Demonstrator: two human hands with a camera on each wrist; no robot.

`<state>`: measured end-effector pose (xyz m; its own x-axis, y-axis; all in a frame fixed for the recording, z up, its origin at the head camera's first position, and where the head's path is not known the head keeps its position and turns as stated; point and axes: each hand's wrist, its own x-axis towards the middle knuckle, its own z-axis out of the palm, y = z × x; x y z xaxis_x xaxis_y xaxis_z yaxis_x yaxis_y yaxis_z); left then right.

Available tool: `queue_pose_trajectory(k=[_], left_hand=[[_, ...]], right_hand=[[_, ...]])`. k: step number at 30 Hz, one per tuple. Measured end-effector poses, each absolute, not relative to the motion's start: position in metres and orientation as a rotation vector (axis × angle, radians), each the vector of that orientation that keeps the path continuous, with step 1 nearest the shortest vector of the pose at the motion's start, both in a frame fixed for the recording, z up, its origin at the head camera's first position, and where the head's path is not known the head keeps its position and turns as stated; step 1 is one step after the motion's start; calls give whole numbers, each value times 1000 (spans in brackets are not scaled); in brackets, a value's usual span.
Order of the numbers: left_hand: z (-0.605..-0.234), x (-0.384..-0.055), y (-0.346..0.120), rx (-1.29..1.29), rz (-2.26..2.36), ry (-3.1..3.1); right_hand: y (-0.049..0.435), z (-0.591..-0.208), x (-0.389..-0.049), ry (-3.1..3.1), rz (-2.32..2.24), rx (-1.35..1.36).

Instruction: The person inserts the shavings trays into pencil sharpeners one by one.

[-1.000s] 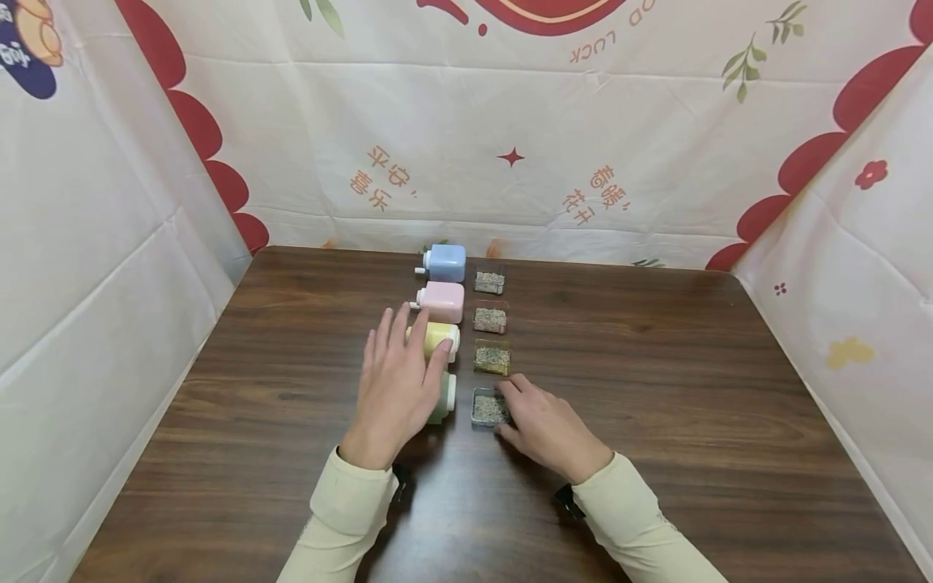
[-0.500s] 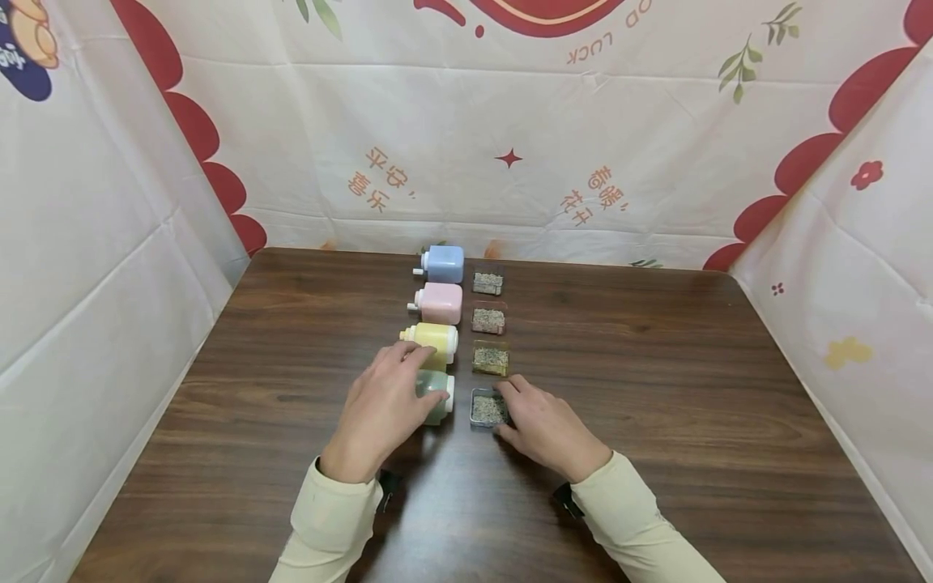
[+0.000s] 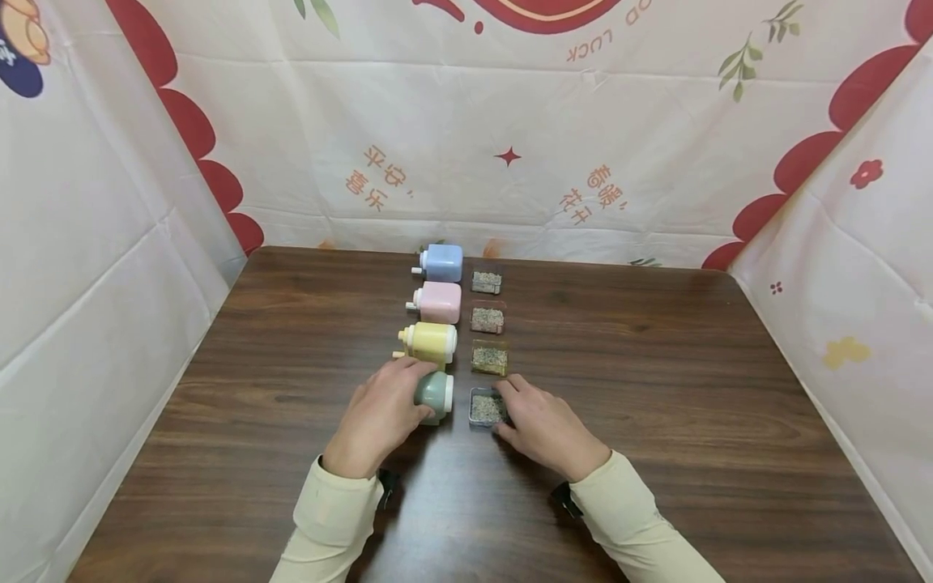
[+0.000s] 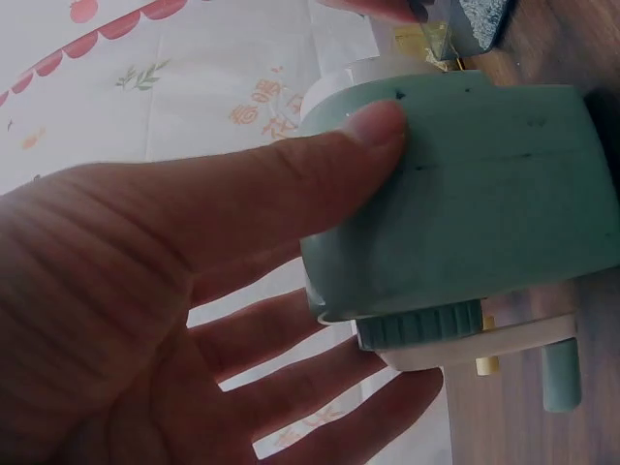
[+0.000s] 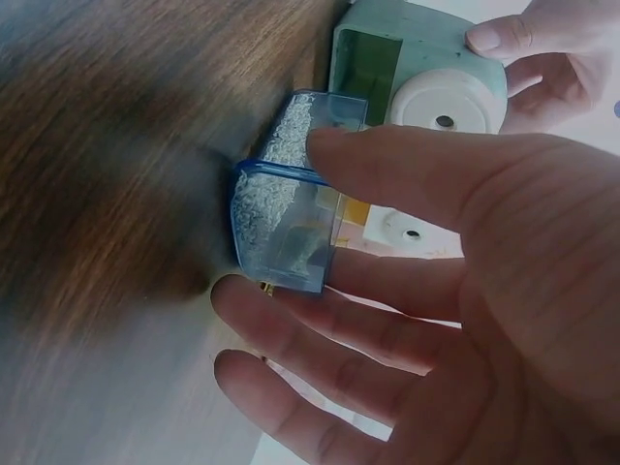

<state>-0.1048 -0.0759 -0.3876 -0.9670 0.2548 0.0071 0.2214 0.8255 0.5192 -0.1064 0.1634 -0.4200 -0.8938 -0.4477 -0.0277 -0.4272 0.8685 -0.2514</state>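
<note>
My left hand (image 3: 382,409) grips the green hand-crank pencil sharpener (image 4: 484,194) across its body. In the left wrist view the thumb lies along one side, and the crank handle shows beyond the fingers. In the right wrist view the sharpener has a hollow drawer slot (image 5: 363,77) and a white face with a round hole. My right hand (image 3: 547,421) holds a clear bluish shavings drawer (image 5: 286,194) by its sides, thumb on one and fingers at the other. Pale shavings (image 3: 486,409) lie inside it. It sits on the table just right of the green sharpener, apart from it.
Beyond the green sharpener lie a yellow sharpener (image 3: 432,342), a pink one (image 3: 440,302) and a blue one (image 3: 443,263) in a column. Beside each sits its own drawer of shavings, yellowish (image 3: 490,358), reddish (image 3: 487,319) and clear (image 3: 487,282). A printed cloth (image 3: 452,121) walls the brown table (image 3: 656,364).
My left hand has drawn back from above the yellow sharpener toward me and closed around the green sharpener. The right hand stays at the drawer.
</note>
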Motion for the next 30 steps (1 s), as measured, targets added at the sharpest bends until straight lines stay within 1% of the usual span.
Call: queue_pose_trajectory(k=[9, 21, 30], left_hand=[[-387, -106, -76, 356, 849, 2929], [-387, -106, -75, 346, 859, 2925], [-388, -106, -75, 349, 861, 2931]], right_hand=[[154, -421, -111, 2941, -373, -680], [137, -422, -113, 2947, -443, -809], [125, -427, -115, 2943, -539, -790]])
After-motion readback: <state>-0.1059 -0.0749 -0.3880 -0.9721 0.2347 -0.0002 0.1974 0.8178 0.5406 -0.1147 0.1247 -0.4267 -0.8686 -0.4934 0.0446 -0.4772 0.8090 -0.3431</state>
